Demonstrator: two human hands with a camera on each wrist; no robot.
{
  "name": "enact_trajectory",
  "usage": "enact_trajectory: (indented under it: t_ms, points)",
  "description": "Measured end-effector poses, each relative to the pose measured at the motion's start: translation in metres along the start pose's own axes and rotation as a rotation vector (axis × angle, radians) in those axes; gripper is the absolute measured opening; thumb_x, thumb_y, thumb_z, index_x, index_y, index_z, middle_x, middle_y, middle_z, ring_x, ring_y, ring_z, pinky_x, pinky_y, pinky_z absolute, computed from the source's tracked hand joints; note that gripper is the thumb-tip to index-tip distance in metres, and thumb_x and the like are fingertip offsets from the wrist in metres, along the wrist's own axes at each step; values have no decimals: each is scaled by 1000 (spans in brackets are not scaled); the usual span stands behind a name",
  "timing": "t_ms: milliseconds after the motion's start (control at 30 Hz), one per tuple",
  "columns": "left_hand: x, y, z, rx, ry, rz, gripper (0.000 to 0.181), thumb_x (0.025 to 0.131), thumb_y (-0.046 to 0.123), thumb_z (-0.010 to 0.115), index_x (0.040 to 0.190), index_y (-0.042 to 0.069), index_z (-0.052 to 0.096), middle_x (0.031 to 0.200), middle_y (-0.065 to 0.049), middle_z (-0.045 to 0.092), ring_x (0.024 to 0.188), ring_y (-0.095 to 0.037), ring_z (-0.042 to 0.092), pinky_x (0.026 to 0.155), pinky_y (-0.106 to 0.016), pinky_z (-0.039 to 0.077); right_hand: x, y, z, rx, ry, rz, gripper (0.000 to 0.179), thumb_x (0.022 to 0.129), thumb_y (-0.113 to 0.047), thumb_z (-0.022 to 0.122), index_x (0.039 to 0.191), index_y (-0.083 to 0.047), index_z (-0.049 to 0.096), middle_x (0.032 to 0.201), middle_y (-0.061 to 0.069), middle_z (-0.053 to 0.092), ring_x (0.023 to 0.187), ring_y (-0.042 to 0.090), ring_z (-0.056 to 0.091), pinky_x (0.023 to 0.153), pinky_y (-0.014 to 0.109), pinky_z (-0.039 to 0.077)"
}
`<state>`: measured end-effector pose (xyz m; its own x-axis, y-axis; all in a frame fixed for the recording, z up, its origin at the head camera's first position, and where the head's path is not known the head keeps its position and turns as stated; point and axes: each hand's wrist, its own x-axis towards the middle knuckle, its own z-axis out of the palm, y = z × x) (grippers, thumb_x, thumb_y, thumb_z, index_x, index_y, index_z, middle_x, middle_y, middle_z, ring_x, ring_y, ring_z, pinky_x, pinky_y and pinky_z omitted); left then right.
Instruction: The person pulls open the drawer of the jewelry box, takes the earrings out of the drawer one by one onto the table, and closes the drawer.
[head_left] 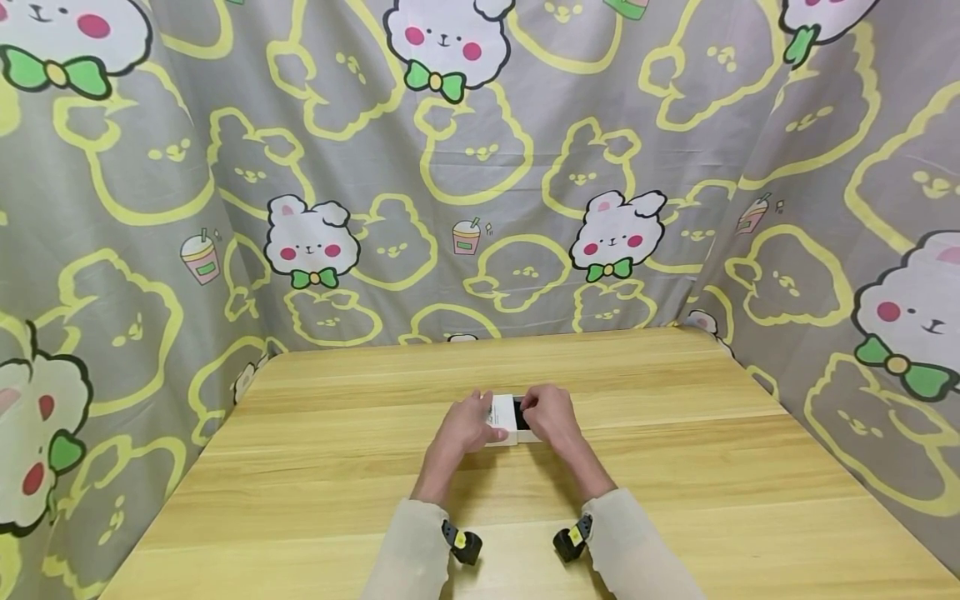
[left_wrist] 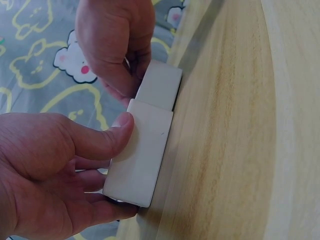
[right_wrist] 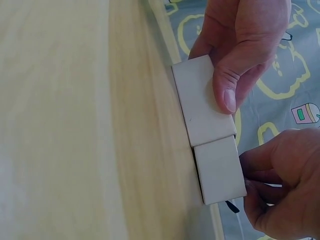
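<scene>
While the white, printed box sleeve (head_left: 504,413) is gripped by the left hand (head_left: 467,423) in the head view, the white, open-topped inner tray (head_left: 527,436) is seen projecting from it towards the right hand (head_left: 551,414), over the pale wooden table (head_left: 337,500). Black contents (head_left: 519,414) are exposed beside the right hand's curled fingers.

In the left wrist view, the sleeve is held with the left thumb pressed on its plain side; the tray should be kept in line with it, so that jamming is avoided.

In the right wrist view, a thin black strip (right_wrist: 231,206) is shown near the right fingertips; whether anything is pinched there cannot be told. Light, even force is advised, with the sleeve steadied but not squeezed.
</scene>
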<state>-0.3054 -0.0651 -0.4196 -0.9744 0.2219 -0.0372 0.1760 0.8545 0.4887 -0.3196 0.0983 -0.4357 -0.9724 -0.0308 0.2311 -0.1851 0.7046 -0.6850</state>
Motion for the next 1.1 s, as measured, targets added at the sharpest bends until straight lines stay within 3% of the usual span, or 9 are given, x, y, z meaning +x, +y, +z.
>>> enact_trajectory:
  t_ms: [333,1100]
  points:
    - [0,1,0,2,-18,-19,79,90,31,79,154,3,42,158,-25,40,139,-49,45,114,-55,41,0,-2,-2,-13,1,-16,19,72,8,61,71,-7,74,73,3,72,71,19,60,58,25,48]
    - [1,-1,1,-17,-14,-11,79,90,31,79,153,2,42,158,-25,39,140,-49,44,115,-56,40,-2,-9,-8,16,-15,30,21,75,8,60,72,-7,74,75,3,72,69,18,58,56,23,45]
